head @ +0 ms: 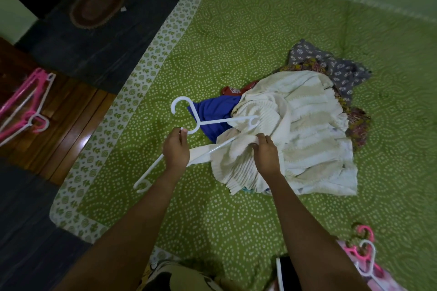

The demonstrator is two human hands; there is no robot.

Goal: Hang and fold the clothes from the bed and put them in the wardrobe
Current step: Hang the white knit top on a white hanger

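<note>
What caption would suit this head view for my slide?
The left hand holds a white hanger while the right hand pinches a cream garment on the green bedspread.

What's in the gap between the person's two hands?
Between the left hand and right hand, the head view shows an arm of the white hanger with a strip of the cream garment along it, over the green bedspread.

I'm getting a dim, flat feed with a green cast. There's one hard glare patch on the wooden floor [81, 143], which reads as an overhead source. Shadows on the bedsheet [236, 19] are soft and faint. The white garment [307, 130] and white hanger [224, 121] are brightest, not clipped. Strong fisheye: bed edges bow, corners go dark. The rug [97, 4] top-left is murky and soft.
</note>
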